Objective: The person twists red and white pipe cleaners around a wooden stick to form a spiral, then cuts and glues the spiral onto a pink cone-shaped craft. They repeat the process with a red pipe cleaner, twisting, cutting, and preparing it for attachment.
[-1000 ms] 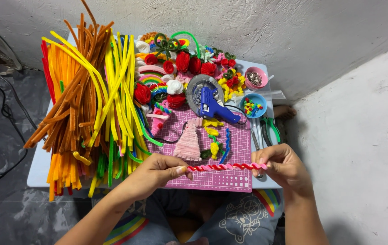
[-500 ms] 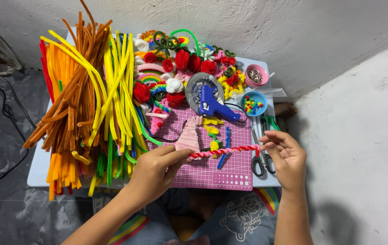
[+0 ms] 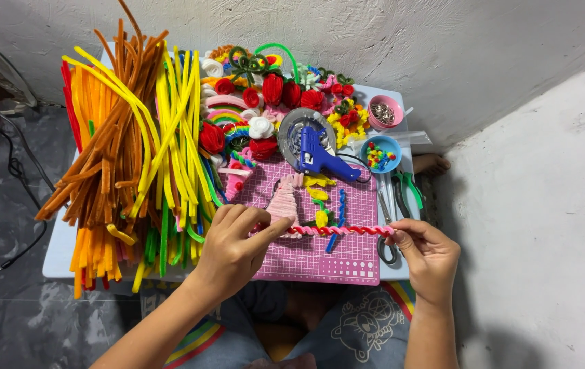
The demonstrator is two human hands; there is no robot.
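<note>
Left hand [image 3: 237, 242] and right hand [image 3: 423, 251] each pinch one end of a red-and-pink twisted pipe cleaner [image 3: 339, 231], held level just above the pink cutting mat [image 3: 320, 263]. For an even twist: keep it taut, roll both ends oppositely.

1. No labels, signs or screens are to be seen anywhere in the frame.
2. One possible package is seen: a clear plastic wrapper [image 3: 412, 139], flat and colourless, at the upper right of the frame, just right of the small blue bowl [image 3: 380, 153]. Its contents cannot be told.
</note>
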